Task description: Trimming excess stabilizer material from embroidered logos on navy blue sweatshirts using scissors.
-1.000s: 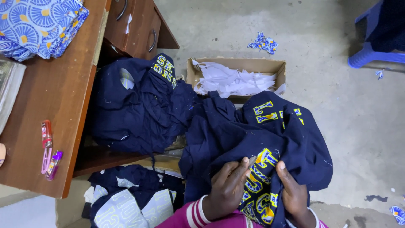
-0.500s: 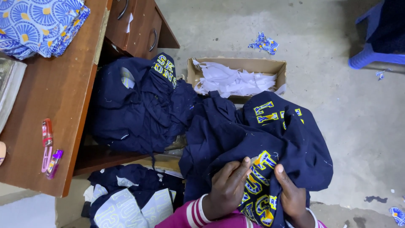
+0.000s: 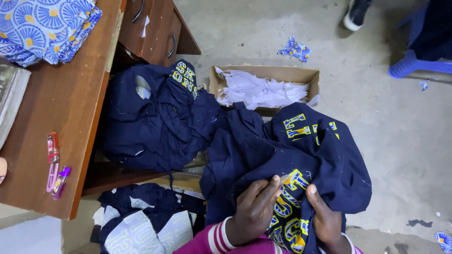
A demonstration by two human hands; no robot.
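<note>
A navy garment point(image 3: 263, 155) with yellow and blue stitched letters lies bunched on my lap at the lower middle. My left hand point(image 3: 254, 211) pinches the cloth beside the lettering, and a thin pale tool tip shows at its fingers. My right hand point(image 3: 325, 216) grips the fabric just right of the letters. A second heap of navy garments point(image 3: 150, 122) hangs out of the open desk compartment to the left.
A wooden desk point(image 3: 70, 117) stands at left with blue patterned cloth point(image 3: 42, 28) and small red and pink lighters point(image 3: 54, 162). A cardboard box point(image 3: 263, 75) of white paper scraps sits on the concrete floor. More navy shirts point(image 3: 141, 221) lie below. A blue plastic chair point(image 3: 423, 42) is at far right.
</note>
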